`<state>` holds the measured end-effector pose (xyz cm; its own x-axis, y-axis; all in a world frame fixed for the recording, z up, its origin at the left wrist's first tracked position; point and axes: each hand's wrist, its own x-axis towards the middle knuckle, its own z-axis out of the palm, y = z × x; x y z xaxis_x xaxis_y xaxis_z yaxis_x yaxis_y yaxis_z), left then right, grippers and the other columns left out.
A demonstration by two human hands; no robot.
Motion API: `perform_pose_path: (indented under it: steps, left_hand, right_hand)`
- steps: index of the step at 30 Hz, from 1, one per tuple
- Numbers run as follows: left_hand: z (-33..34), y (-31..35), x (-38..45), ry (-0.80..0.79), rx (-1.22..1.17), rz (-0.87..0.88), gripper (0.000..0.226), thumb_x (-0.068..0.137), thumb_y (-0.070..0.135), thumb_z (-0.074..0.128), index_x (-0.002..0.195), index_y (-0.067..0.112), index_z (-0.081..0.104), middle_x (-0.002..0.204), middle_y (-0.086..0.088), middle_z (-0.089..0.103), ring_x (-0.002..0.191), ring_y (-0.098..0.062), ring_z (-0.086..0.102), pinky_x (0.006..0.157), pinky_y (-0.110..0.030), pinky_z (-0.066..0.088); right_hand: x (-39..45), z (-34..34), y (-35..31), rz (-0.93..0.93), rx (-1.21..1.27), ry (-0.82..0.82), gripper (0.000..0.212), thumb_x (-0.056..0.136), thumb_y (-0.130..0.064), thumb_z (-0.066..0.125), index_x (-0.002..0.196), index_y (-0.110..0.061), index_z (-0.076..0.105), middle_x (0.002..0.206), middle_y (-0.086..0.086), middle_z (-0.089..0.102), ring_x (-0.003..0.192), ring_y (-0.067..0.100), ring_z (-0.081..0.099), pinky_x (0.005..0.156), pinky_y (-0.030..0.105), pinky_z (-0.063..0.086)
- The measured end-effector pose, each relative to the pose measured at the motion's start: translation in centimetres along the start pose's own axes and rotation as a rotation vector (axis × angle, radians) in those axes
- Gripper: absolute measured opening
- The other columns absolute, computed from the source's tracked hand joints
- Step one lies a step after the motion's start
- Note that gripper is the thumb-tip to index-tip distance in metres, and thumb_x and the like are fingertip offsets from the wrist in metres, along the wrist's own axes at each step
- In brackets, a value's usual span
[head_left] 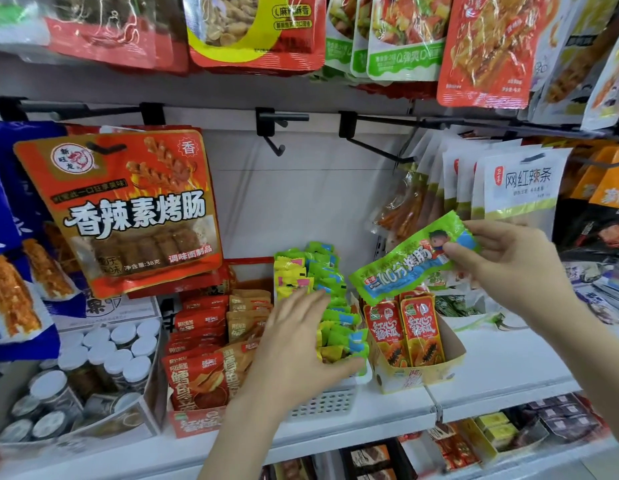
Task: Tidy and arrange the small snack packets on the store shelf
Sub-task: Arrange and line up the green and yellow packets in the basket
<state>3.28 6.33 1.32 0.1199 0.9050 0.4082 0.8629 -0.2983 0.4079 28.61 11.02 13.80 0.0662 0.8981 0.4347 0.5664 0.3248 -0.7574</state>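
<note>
Left hand: I see my left hand [301, 336] low in the middle, fingers straight and relaxed, resting on the row of small packets; it grips nothing.
Right hand: my right hand [505, 261] pinches one green packet [410, 259] by its right end, thumb in front and fingers behind.
Held packet: long, flat and glossy, a crinkled foil sleeve in bright green with a blue band, white characters and a small cartoon figure; it is tilted, the left end lower, and hangs in the air above the red sachets.
Small packets: the green and yellow packets [330, 289] are tiny, shiny pillows with zigzag ends, packed upright in a dense row that runs from front to back.
Basket: a white plastic basket [323, 403] with a slotted front wall holds this row; it stands on the white shelf [502, 372].
Red sachets: two red sachets [405, 329] stand upright in a cardboard box [450, 362] just right of the basket.
Left side: orange pouches [211, 341] stand beside the basket, and further left are jars [104, 358] with white round lids.
Above: a large red bag [128, 216] hangs on a black hook.
</note>
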Motion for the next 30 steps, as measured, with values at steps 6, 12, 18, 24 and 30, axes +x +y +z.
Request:
perform_pose_path:
  steps: [6, 12, 18, 24, 30]
  left_hand:
    - [1.4, 0.4, -0.2, -0.040, 0.085, 0.076, 0.082, 0.073, 0.078, 0.052, 0.142, 0.033, 0.047, 0.139, 0.019, 0.051, 0.140, -0.006, 0.031, 0.123, -0.038, -0.003]
    - [1.8, 0.4, -1.1, -0.091, 0.025, 0.047, 0.061, 0.079, 0.071, 0.052, 0.127, 0.034, 0.061, 0.113, 0.015, 0.047, 0.113, -0.013, 0.043, 0.106, -0.027, 0.031]
    - [1.7, 0.5, -1.5, -0.069, 0.055, 0.089, 0.058, 0.082, 0.066, 0.051, 0.128, 0.032, 0.061, 0.116, 0.012, 0.049, 0.116, -0.016, 0.043, 0.110, -0.028, 0.027]
    - [1.8, -0.1, -1.6, -0.084, -0.002, 0.065, 0.063, 0.079, 0.063, 0.063, 0.132, 0.031, 0.056, 0.121, 0.013, 0.044, 0.122, -0.016, 0.038, 0.110, -0.032, 0.032]
    - [1.9, -0.4, -1.4, -0.052, -0.123, 0.023, 0.060, 0.072, 0.057, 0.077, 0.121, 0.027, 0.062, 0.120, 0.016, 0.031, 0.112, -0.012, 0.042, 0.098, -0.035, 0.045]
  right_hand:
    - [-0.8, 0.5, 0.1, -0.084, 0.073, -0.036, 0.034, 0.079, -0.015, 0.078, 0.086, -0.043, 0.061, 0.068, -0.031, 0.067, 0.071, -0.010, 0.068, 0.060, 0.003, 0.049]
    - [-1.1, 2.2, 0.0, -0.056, -0.072, -0.068, 0.039, 0.078, -0.027, 0.080, 0.115, -0.020, 0.071, 0.096, -0.011, 0.072, 0.083, 0.001, 0.070, 0.083, 0.025, 0.056]
    - [-2.9, 4.5, 0.2, -0.227, -0.296, -0.148, 0.030, 0.078, -0.028, 0.080, 0.107, -0.027, 0.075, 0.085, -0.012, 0.075, 0.063, -0.001, 0.065, 0.069, 0.003, 0.043]
    - [-4.2, 8.8, 0.8, -0.308, -0.380, -0.292, 0.026, 0.082, -0.024, 0.078, 0.107, -0.021, 0.076, 0.086, 0.003, 0.077, 0.063, 0.007, 0.058, 0.063, 0.012, 0.042]
    - [-3.5, 11.3, 2.2, -0.232, -0.520, -0.522, 0.027, 0.088, -0.034, 0.070, 0.105, -0.014, 0.076, 0.095, 0.011, 0.072, 0.090, 0.027, 0.063, 0.078, 0.038, 0.047]
